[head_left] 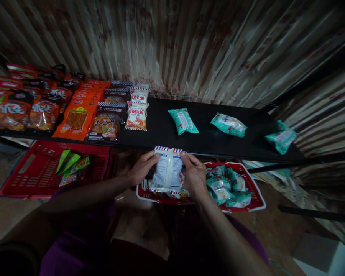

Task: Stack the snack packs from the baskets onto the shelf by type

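Note:
Between my two hands is a white snack bag [168, 170] with red-and-blue striped ends, its printed back facing me. My left hand [142, 166] grips its upper left edge and my right hand [194, 172] its upper right edge. The bag is above a red basket with a white rim [257, 191], just in front of the shelf. Green snack bags [218, 188] fill the basket's right part; more striped-end bags lie beneath the held one, mostly hidden. On the shelf, similar white snack bags [136, 117] lie in a column, beyond my left hand.
A black shelf [161, 126] runs across, carrying brown potato-chip bags [107, 122], orange bags [76, 119], black-and-orange bags [44, 115] and three spaced green bags [184, 120]. Another red basket [31, 168] at left holds several green packets [70, 163]. Pleated curtain [172, 46] hangs behind.

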Tool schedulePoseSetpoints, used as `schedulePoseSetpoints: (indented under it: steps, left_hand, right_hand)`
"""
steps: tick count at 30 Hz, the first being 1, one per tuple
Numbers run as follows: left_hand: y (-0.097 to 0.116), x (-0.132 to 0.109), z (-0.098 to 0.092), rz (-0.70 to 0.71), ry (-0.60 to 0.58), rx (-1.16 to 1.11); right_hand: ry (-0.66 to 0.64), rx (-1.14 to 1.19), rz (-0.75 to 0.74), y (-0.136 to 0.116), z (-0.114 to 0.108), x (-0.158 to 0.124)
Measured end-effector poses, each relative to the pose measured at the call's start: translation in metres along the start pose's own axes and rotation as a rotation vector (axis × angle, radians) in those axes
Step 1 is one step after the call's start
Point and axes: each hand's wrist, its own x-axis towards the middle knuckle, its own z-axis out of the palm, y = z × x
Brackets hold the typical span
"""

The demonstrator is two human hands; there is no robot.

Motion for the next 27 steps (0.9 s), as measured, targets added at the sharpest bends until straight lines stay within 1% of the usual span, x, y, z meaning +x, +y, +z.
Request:
schedulePoseSetpoints:
  steps: [3, 6, 12, 17, 19, 22, 24, 27]
  left_hand:
    - [0.000, -0.001, 0.000, -0.048, -0.124, -0.060]
    - [-0.004, -0.004, 0.001, -0.071, -0.188, -0.115]
    - [-0.005, -0.010, 0.005, -0.135, -0.248, -0.170]
    - [-0.001, -0.016, 0.009, -0.126, -0.307, -0.094]
    - [-0.001, -0.016, 0.009, -0.091, -0.302, -0.028]
    - [-0.003, -0.014, 0.008, -0.043, -0.245, 0.071]
    - [-0.004, -0.013, 0.008, -0.044, -0.220, 0.104]
    - [-0.004, -0.015, 0.010, -0.077, -0.212, 0.083]
  right_hand:
    - [0.044, 0.041, -0.014, -0.001, 0.001, 0.002]
    - [0.066, 0.079, -0.018, -0.005, 0.002, 0.003]
    - [0.117, 0.140, -0.011, -0.007, 0.000, 0.009]
    - [0.180, 0.171, -0.007, -0.007, -0.006, 0.015]
    - [0.194, 0.159, -0.014, -0.007, -0.008, 0.018]
    - [0.211, 0.148, -0.025, -0.007, -0.009, 0.021]
    - [0.219, 0.164, -0.008, -0.008, -0.009, 0.021]
    - [0.228, 0.193, 0.031, -0.008, -0.008, 0.021]
